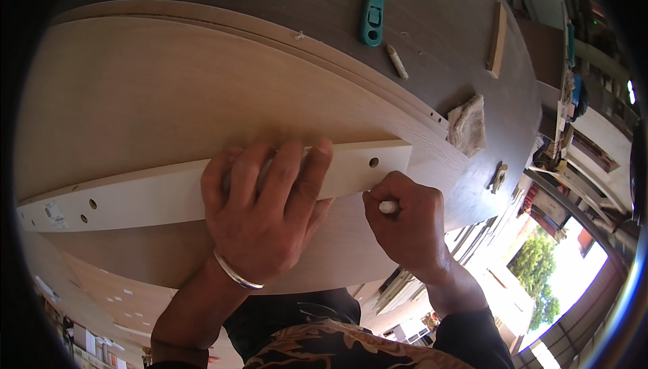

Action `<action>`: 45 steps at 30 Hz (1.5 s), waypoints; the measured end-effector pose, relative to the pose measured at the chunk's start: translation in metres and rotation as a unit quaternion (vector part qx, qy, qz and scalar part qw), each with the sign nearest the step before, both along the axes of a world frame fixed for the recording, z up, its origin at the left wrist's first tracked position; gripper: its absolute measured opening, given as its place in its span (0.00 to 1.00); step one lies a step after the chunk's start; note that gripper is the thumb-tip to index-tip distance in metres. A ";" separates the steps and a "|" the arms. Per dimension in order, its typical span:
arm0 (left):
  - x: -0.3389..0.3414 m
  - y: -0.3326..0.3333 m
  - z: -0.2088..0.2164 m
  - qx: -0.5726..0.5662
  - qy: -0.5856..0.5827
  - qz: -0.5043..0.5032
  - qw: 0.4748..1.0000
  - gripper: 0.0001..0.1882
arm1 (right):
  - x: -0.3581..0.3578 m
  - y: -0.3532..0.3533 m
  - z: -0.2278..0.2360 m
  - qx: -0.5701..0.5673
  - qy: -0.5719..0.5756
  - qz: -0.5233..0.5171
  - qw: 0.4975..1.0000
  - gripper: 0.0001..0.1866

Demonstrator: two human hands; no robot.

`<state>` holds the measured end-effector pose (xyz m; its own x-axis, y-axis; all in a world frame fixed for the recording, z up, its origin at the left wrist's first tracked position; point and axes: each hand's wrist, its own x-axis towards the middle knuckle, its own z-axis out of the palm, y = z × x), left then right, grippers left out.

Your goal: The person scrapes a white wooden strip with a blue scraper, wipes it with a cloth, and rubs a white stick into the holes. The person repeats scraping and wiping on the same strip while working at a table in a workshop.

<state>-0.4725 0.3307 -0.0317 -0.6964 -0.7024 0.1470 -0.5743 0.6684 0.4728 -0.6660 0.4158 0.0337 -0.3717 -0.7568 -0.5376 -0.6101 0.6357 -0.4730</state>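
Across the broad wooden panel point(135, 78) lies a long white strip of board point(155, 197), with round holes near its ends. My left hand point(260, 207), a silver bangle at its wrist, is laid over the middle of this strip. Its fingers curl toward the far edge and the thumb rests by the near edge, gripping the board. Something pale shows between these fingers, too hidden to make out. Near the strip's right end, my right hand point(408, 224) is closed around a short whitish stick point(388, 207), whose rounded end sticks out of the fist. The stick's other end is hidden.
Beyond the panel, the dark tabletop holds a teal-handled scraper point(373, 11), a small tan stick point(397, 62), a wooden strip point(497, 39) and a folded rag point(467, 126). A small metal piece point(498, 178) lies at the right. Stacked boards stand past the table.
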 end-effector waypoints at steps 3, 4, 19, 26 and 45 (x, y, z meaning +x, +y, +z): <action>-0.002 -0.001 0.000 -0.007 0.007 0.007 1.000 0.35 | 0.000 0.002 0.001 -0.034 -0.001 -0.063 0.997 0.04; -0.002 -0.001 0.000 -0.008 0.006 0.009 1.000 0.35 | 0.000 0.003 0.003 -0.052 -0.016 -0.117 0.992 0.04; -0.002 0.000 0.000 0.001 0.005 0.009 1.000 0.36 | 0.003 -0.008 0.004 -0.027 0.120 0.116 0.986 0.08; -0.001 -0.002 0.001 0.005 -0.012 -0.003 1.000 0.37 | -0.007 0.006 0.004 -0.085 0.125 0.175 0.973 0.10; -0.001 -0.001 0.001 -0.004 -0.005 0.002 1.000 0.33 | -0.017 0.004 -0.003 -0.083 0.062 0.074 0.992 0.09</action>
